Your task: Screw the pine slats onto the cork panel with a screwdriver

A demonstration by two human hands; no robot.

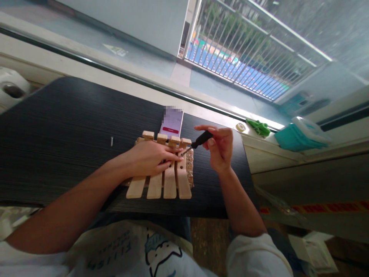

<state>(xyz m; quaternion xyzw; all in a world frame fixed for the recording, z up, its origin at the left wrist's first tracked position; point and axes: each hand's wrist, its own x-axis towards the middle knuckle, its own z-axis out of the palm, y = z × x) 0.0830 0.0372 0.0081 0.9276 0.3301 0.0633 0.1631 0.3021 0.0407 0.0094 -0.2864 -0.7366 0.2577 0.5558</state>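
Observation:
A wooden piece with several pale slats (170, 186), bent and notched at the far end, lies on the dark table. My left hand (148, 157) rests flat across the slats, its fingers stretched to the right and its fingertips by the tip of the screwdriver. My right hand (221, 150) is closed around the black handle of a screwdriver (202, 139). The screwdriver slants down to the left, with its tip at a hole area on the rightmost slat (183, 186). Whether a screw sits under the tip is too small to tell. Brown wrapped material (190, 169) shows under the slats.
A loose screw (112, 141) lies on the black table (72, 127) left of the slats. Behind them is a phone (172, 124) with a lit screen. A tape roll (240, 127), green cloth (258, 127) and teal container (300, 134) stand on the sill at right.

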